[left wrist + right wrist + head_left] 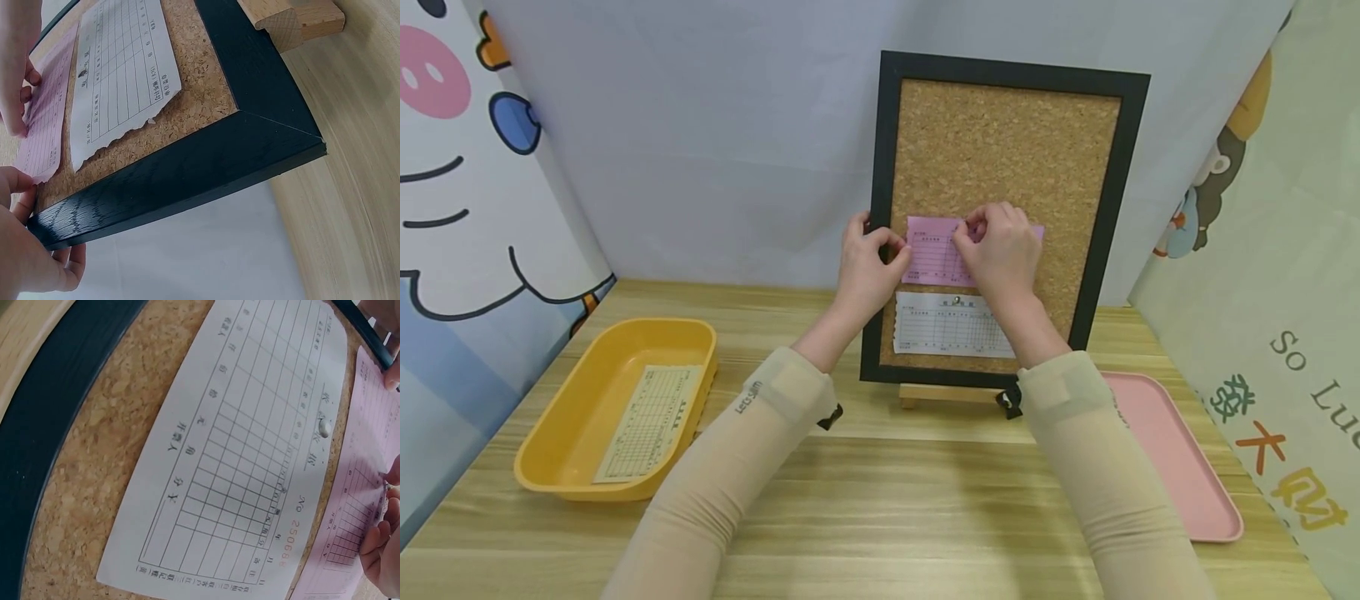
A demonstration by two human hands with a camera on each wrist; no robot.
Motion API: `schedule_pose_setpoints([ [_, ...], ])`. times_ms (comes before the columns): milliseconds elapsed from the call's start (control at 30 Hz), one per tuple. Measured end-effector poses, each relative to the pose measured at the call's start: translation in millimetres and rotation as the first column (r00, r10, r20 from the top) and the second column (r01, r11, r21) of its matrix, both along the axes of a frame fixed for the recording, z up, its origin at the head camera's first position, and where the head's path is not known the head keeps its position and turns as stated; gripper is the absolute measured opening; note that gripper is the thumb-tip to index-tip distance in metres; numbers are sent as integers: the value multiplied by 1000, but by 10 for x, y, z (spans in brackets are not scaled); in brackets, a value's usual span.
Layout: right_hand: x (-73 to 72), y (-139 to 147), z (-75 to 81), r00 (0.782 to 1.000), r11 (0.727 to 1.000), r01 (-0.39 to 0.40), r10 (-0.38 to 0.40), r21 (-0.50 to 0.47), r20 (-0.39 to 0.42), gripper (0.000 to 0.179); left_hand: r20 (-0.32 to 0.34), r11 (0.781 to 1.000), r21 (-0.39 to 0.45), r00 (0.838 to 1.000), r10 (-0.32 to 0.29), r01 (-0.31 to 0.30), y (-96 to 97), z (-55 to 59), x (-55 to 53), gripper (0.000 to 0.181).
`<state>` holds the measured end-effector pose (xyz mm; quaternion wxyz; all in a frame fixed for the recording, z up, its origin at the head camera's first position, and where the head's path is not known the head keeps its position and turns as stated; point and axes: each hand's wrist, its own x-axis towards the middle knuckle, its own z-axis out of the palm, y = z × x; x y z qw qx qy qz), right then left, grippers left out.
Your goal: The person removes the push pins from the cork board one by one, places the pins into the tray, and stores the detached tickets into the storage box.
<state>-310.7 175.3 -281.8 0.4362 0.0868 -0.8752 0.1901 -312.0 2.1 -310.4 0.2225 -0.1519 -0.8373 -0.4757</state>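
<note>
A cork board [1007, 150] in a black frame leans upright on a small wooden stand [947, 393]. Against the cork lies a pink receipt slip [934, 250]. My left hand [868, 262] pinches that slip's left edge, some fingers reaching behind the frame, as the left wrist view shows. At the slip's upper middle, my right hand [1003, 254] pinches a small pushpin [385, 482], mostly hidden by the fingertips. Just below, a white receipt slip [940, 325] is fixed to the board by a silvery pushpin [324, 428] at its top middle.
On the left of the wooden table [880, 517] stands a yellow tray [565, 417] with a pale yellow receipt slip [651, 421] in it. A pink tray [1172, 454] lies at the right, partly behind my right sleeve [1120, 467].
</note>
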Motion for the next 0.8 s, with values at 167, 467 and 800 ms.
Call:
schedule_pose_setpoints([
  [167, -11, 7, -3, 1000, 1000, -12, 12, -4, 0, 19, -2, 1000, -2, 1000, 0, 0, -3, -12, -8, 14],
  [467, -18, 23, -14, 999, 1000, -27, 27, -7, -18, 19, 5, 1000, 8, 1000, -9, 9, -7, -18, -13, 13],
  [800, -30, 41, -30, 996, 998, -59, 58, -17, -62, 18, 14, 1000, 11, 1000, -10, 10, -7, -10, -10, 13],
])
